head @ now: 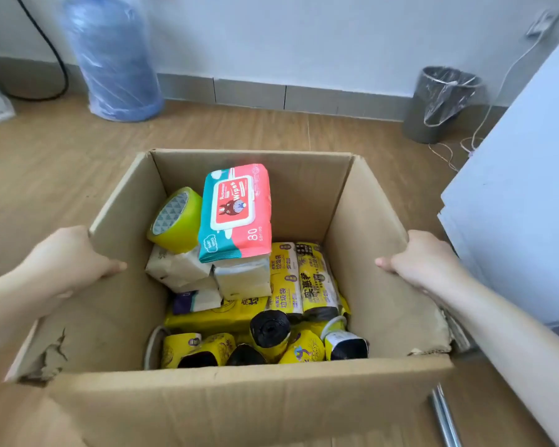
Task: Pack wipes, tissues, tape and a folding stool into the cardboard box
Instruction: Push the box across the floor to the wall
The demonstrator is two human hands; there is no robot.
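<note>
An open cardboard box fills the middle of the view on the wooden floor. My left hand grips its left flap, thumb inside. On the right flap sits my right hand, gripping it the same way. Inside, a red and teal wipes pack leans on the far wall, with a yellow-green tape roll to its left. Both rest on white tissue packs. Yellow-wrapped black bag rolls lie along the box's right and near sides. No folding stool can be made out.
A large blue water bottle stands by the wall at the back left. A grey bin with a plastic liner stands at the back right, with thin cables beside it. White furniture is close on the right. Metal tubes lie near the bottom right.
</note>
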